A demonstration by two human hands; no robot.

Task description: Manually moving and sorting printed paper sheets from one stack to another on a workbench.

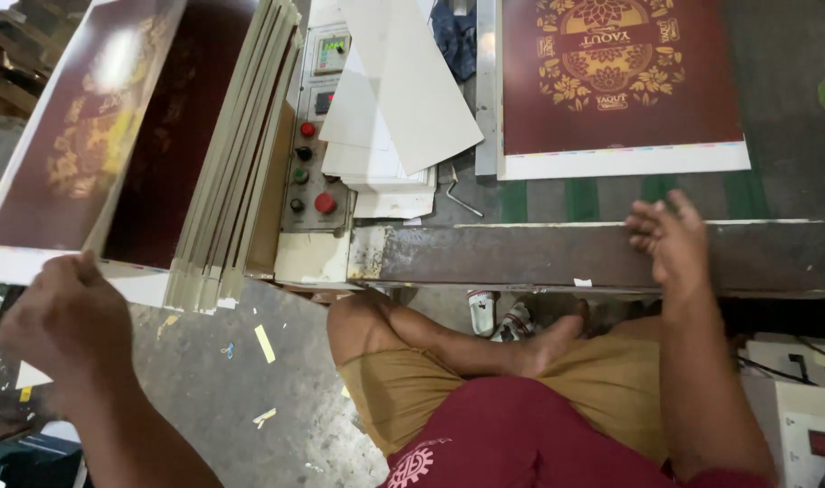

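Note:
My left hand [69,316] grips the near edge of a glossy maroon printed sheet [78,136] with gold floral ornament, lifted off a leaning stack of similar sheets [236,172] at the left. My right hand [670,237] rests open, fingers spread, on the rusty metal front edge [539,253] of the machine table. A second maroon and gold printed sheet [620,81] with a white margin lies flat on the green table surface beyond that hand.
A control panel [317,136] with red, green and black buttons stands between the stack and the table. Loose white boards [403,90] lie over it, an Allen key [462,199] beside them. My crossed legs sit below; paper scraps litter the concrete floor [240,370].

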